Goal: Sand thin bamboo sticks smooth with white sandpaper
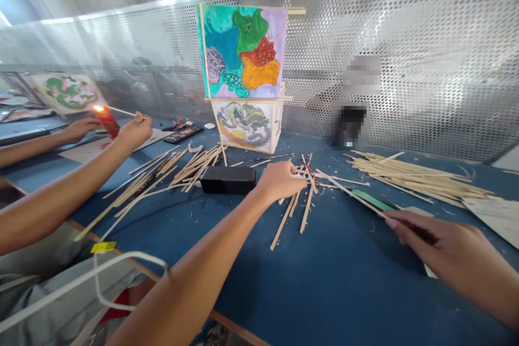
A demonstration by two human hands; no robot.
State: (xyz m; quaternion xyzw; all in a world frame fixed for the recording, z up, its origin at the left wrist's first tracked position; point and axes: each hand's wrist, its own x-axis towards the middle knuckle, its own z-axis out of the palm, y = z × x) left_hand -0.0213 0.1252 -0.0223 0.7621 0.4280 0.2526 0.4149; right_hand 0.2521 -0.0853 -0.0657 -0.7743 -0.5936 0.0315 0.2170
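Observation:
My right hand (446, 243) pinches one end of a long thin wooden stick (352, 193). The stick's far end points left towards a loose heap of wooden sticks (306, 208), some with dark reddish-brown parts. Over the left side of that heap is my left hand (278, 179), fingers curled in at the sticks; its fingertips are partly hidden, so I cannot make out what they grip. Below the thin stick lies a flat green object (373, 200), its near end close to my right hand. A black box (228, 180) with a white cable sits just left of my left hand.
A painted paper lantern frame (243, 54) stands at the back. More sticks (417, 175) lie right, others (150, 178) left. At far left another person's hands (135, 130) hold a stick to a lit red candle (107, 121). A perforated metal panel (425, 65) backs the blue table.

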